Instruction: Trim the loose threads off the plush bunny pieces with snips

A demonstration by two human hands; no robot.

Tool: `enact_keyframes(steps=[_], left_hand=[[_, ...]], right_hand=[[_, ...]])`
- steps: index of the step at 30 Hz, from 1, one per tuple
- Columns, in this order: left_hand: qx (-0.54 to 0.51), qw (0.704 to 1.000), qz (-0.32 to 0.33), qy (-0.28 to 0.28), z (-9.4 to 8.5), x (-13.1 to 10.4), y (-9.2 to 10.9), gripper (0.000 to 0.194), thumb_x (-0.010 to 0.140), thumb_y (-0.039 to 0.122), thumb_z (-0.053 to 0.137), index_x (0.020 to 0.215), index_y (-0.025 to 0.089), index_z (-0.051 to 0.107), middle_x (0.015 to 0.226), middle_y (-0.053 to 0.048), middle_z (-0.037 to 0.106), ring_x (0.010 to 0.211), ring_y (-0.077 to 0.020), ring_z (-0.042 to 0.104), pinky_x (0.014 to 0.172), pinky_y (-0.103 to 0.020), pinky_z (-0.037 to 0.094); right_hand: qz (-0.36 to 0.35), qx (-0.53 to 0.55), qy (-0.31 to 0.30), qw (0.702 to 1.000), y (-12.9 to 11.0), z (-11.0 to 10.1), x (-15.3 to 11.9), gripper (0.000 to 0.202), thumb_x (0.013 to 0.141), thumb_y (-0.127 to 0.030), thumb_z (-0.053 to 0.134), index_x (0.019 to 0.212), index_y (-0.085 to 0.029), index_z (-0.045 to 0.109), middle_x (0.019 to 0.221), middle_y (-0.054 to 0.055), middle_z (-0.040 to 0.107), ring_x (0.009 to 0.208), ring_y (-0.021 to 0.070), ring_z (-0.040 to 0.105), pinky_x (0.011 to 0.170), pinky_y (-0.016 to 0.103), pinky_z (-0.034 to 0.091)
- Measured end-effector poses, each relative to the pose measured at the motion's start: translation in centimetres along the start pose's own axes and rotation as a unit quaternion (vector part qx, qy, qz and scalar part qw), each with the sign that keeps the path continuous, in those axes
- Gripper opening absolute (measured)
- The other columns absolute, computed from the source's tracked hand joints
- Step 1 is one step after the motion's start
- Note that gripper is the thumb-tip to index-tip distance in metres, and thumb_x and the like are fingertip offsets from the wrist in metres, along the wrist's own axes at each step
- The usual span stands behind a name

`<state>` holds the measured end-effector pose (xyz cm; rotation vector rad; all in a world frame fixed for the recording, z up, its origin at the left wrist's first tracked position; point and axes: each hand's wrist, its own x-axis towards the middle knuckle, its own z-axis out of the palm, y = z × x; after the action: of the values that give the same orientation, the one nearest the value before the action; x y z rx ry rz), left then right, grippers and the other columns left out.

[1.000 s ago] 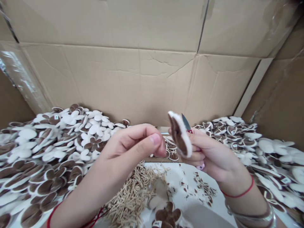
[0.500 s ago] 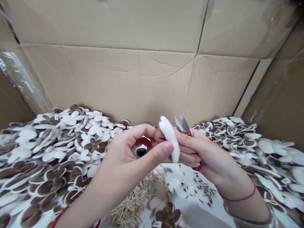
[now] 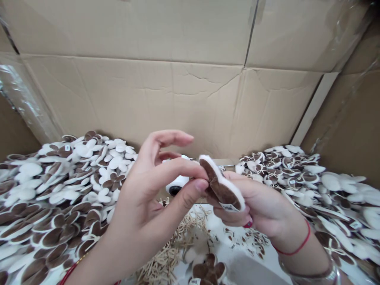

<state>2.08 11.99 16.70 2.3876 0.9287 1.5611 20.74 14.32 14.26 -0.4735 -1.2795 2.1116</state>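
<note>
Between my hands is a flower-shaped plush piece point(image 3: 230, 190), brown on one face and white on the other, with a small white label at its lower edge. My left hand point(image 3: 148, 190) pinches the middle of the brown face between thumb and index finger, its other fingers raised. Whether a thread is in that pinch I cannot make out. From behind, my right hand point(image 3: 261, 202) grips the white side. A bit of the red scissors handle point(image 3: 248, 224) shows at my right palm; the blades are hidden. Another brown plush piece point(image 3: 208, 269) lies below on the white table point(image 3: 234, 273).
Large heaps of plush pieces lie at left point(image 3: 89, 178) and right, several of the right heap point(image 3: 274, 174) bearing tan bows. Tan cord bows point(image 3: 160, 257) and small dark scraps point(image 3: 252, 241) cover parts of the table. Behind stand a white rounded object point(image 3: 178, 180) and a cardboard wall point(image 3: 148, 99).
The plush piece has turned from edge-on to show its brown face. My left index finger has come down to the thumb at its centre. The scissors blades have gone out of sight.
</note>
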Motion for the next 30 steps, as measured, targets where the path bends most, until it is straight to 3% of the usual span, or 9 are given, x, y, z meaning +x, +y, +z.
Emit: enact_keyframes(steps=[2,4,7,12,14,16,18,23,30], left_hand=[[0.015,1.0,0.017,-0.007,-0.1,0.0,-0.1,0.018,0.087,0.013,0.06,0.085,0.03,0.066,0.129,0.004,0.053,0.122,-0.017,0.05,0.1,-0.026,0.044],[0.005,1.0,0.017,-0.02,-0.2,0.1,-0.2,0.019,0.089,0.011,0.055,0.087,0.029,0.063,0.121,0.004,0.06,0.11,-0.0141,0.058,0.09,-0.023,0.049],[0.027,0.999,0.033,-0.024,-0.4,0.3,-0.3,0.02,0.091,0.008,0.052,0.089,0.026,0.06,0.098,0.004,0.067,0.09,-0.0107,0.064,0.074,-0.019,0.051],[0.162,0.975,0.14,-0.063,-0.8,0.5,-1.0,0.018,0.089,0.004,0.052,0.093,0.019,0.063,0.096,-0.001,0.07,0.086,-0.0136,0.064,0.075,-0.024,0.05],[0.197,0.96,0.187,-0.06,-0.9,0.6,-1.5,0.02,0.089,0.003,0.049,0.092,0.015,0.064,0.094,-0.004,0.071,0.085,-0.0164,0.063,0.073,-0.027,0.05],[0.223,0.95,0.212,-0.06,-1.0,0.6,-1.8,0.022,0.089,0.002,0.046,0.089,0.012,0.065,0.091,-0.006,0.072,0.084,-0.019,0.063,0.071,-0.029,0.051],[0.232,0.943,0.228,-0.066,-1.1,0.7,-1.9,0.023,0.088,0.002,0.045,0.087,0.011,0.066,0.089,-0.007,0.072,0.084,-0.0207,0.064,0.069,-0.03,0.052],[0.226,0.938,0.259,-0.058,-1.2,0.7,-1.3,0.024,0.09,0.002,0.043,0.086,0.011,0.065,0.088,-0.007,0.074,0.082,-0.0195,0.064,0.066,-0.027,0.053],[0.217,0.936,0.27,-0.062,-0.7,0.8,-0.8,0.025,0.093,0.004,0.042,0.086,0.009,0.065,0.087,-0.008,0.075,0.08,-0.0188,0.064,0.065,-0.026,0.054]], right_hand=[[0.015,0.003,-0.014,1.0,0.3,0.3,0.2,0.037,0.085,-0.029,0.064,0.06,-0.02,0.038,0.045,-0.012,0.025,0.036,0.0023,0.016,0.033,0.014,0.014],[0.012,-0.005,-0.003,1.0,0.5,0.7,0.3,0.039,0.084,-0.031,0.066,0.06,-0.02,0.037,0.045,-0.012,0.026,0.037,0.0021,0.015,0.034,0.015,0.013],[-0.027,-0.034,0.075,0.996,0.5,0.9,0.5,0.037,0.085,-0.034,0.066,0.064,-0.02,0.04,0.048,-0.012,0.027,0.041,0.0032,0.014,0.036,0.017,0.009],[-0.121,-0.098,0.186,0.97,-0.3,0.8,-0.3,0.036,0.094,-0.049,0.047,0.075,-0.019,0.052,0.053,-0.009,0.028,0.044,0.0062,0.014,0.039,0.021,0.009],[-0.166,-0.166,0.191,0.953,-0.8,1.0,-1.2,0.033,0.096,-0.046,0.048,0.079,-0.019,0.056,0.053,-0.009,0.031,0.045,0.0065,0.018,0.04,0.021,0.013],[-0.152,-0.242,0.164,0.944,-1.2,1.5,-2.4,0.027,0.095,-0.043,0.054,0.082,-0.02,0.059,0.054,-0.008,0.033,0.047,0.0066,0.021,0.041,0.02,0.017],[-0.137,-0.326,0.168,0.92,-1.2,2.1,-3.5,0.022,0.093,-0.044,0.058,0.087,-0.023,0.061,0.059,-0.007,0.039,0.05,0.0073,0.028,0.044,0.02,0.022],[-0.108,-0.471,0.257,0.837,-0.6,3.1,-4.4,0.028,0.092,-0.05,0.056,0.08,-0.025,0.056,0.063,-0.005,0.045,0.057,0.0108,0.039,0.047,0.023,0.028],[-0.108,-0.553,0.258,0.785,-0.6,3.4,-3.7,0.031,0.096,-0.04,0.052,0.071,-0.023,0.051,0.063,-0.005,0.048,0.057,0.0107,0.042,0.048,0.024,0.029]])
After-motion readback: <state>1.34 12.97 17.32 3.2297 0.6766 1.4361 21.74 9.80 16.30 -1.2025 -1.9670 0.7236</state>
